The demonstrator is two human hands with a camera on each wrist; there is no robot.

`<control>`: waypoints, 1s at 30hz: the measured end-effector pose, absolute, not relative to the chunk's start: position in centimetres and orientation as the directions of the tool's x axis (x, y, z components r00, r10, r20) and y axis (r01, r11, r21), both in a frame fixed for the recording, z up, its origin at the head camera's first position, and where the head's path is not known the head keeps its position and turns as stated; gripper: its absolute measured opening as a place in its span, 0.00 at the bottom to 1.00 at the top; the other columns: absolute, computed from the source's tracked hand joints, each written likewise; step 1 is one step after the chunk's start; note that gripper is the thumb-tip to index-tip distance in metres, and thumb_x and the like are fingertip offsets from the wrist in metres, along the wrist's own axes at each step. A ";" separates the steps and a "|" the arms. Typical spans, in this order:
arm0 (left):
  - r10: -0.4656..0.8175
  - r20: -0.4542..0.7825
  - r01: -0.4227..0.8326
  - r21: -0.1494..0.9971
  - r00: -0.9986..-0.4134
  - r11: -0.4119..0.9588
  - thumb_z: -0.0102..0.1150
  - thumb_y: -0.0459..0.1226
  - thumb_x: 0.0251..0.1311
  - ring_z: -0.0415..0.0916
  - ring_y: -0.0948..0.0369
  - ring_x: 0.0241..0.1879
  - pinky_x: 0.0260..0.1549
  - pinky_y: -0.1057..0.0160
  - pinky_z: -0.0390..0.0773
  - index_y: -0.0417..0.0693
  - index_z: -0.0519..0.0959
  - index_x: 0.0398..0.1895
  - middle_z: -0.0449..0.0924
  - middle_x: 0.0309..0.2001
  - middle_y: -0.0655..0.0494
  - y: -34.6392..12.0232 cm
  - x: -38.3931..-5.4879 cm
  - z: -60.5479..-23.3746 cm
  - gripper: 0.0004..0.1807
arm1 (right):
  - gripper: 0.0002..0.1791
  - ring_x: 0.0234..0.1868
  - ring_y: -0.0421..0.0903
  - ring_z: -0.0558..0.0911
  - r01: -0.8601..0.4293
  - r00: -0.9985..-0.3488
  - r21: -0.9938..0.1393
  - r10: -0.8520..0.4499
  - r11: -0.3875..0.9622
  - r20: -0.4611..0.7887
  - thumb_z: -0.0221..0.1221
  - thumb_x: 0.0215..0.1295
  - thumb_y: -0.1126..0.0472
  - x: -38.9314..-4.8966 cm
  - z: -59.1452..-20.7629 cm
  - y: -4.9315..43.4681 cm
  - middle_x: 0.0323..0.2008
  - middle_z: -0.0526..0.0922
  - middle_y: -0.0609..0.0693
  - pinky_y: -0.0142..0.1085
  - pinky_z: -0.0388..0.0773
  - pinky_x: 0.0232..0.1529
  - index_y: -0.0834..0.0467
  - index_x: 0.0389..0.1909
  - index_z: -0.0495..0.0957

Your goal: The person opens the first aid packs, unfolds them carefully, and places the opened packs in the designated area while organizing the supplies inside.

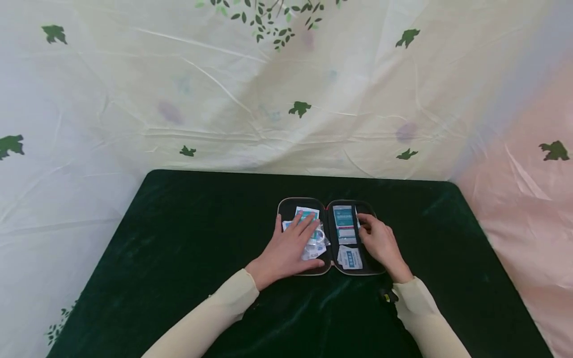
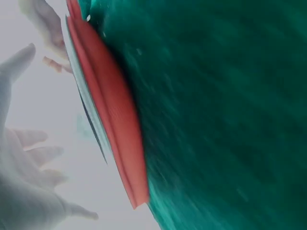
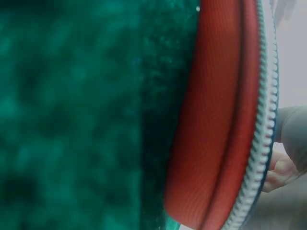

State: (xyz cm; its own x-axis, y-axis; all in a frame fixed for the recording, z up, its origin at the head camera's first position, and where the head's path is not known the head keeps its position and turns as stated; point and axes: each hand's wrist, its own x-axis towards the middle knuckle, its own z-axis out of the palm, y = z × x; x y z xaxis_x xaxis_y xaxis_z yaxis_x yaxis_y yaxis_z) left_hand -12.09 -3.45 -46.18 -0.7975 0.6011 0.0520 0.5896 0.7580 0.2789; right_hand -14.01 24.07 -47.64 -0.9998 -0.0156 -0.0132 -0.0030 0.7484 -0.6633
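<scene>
Case (image 1: 370, 263) unfolded. Left hand (image 1: 288, 248): fingers spread over packets (image 1: 314, 251) in case's left half. Right hand (image 1: 380, 242): fingers bent at strap (image 1: 355, 223), case's right half; pinch: cannot tell.

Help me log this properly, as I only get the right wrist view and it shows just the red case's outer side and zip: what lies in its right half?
Observer: In the head view, the case lies spread open; its right half holds a tall teal-and-white packet with small white-and-blue packets nearer the person.

Operator: Where is the left hand?

Observer: The left hand is spread, palm down, over the left half, partly covering pale packets there.

Operator: And what are the right fingertips near?

Observer: The right hand has its fingertips beside the dark strap that runs along the tall packet; I can't tell whether they pinch anything.
</scene>
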 end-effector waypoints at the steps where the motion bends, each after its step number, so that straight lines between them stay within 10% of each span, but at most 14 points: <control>1: 0.586 0.052 0.573 0.297 -0.809 0.764 0.59 0.69 0.62 0.40 0.49 0.82 0.73 0.29 0.39 0.54 0.54 0.84 0.46 0.84 0.55 -3.9 -12.2 -46.1 0.54 | 0.23 0.47 0.57 0.81 -0.004 -1.000 -0.666 -0.020 0.746 -0.016 0.52 0.77 0.66 -14.1 -47.6 24.0 0.56 0.80 0.67 0.50 0.79 0.47 0.66 0.70 0.71; 10: 0.505 -0.011 0.444 0.459 -0.863 0.769 0.62 0.70 0.58 0.35 0.52 0.83 0.74 0.30 0.38 0.53 0.53 0.84 0.40 0.85 0.58 -8.3 -12.9 -46.8 0.58 | 0.24 0.49 0.57 0.80 0.002 -0.999 -0.690 -0.024 0.723 -0.028 0.52 0.78 0.63 -13.9 -47.6 23.6 0.58 0.79 0.67 0.53 0.78 0.51 0.66 0.70 0.70; 30: 0.639 -0.079 0.513 0.525 -0.765 0.679 0.54 0.70 0.65 0.35 0.56 0.83 0.76 0.34 0.39 0.59 0.51 0.84 0.47 0.83 0.61 -11.0 -13.6 -47.0 0.51 | 0.24 0.59 0.60 0.77 -0.050 -0.998 -0.757 -0.005 0.652 0.062 0.56 0.78 0.55 -12.0 -46.9 21.0 0.63 0.77 0.63 0.58 0.75 0.61 0.62 0.67 0.75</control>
State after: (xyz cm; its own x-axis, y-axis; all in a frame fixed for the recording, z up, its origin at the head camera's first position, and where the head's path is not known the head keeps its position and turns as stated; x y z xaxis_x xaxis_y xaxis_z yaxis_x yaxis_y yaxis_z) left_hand -13.62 -11.05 -47.03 -0.7652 0.6390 -0.0786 0.5133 0.6792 0.5247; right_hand -12.02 20.97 -46.90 -0.9981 -0.0053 0.0619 -0.0505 0.6515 -0.7569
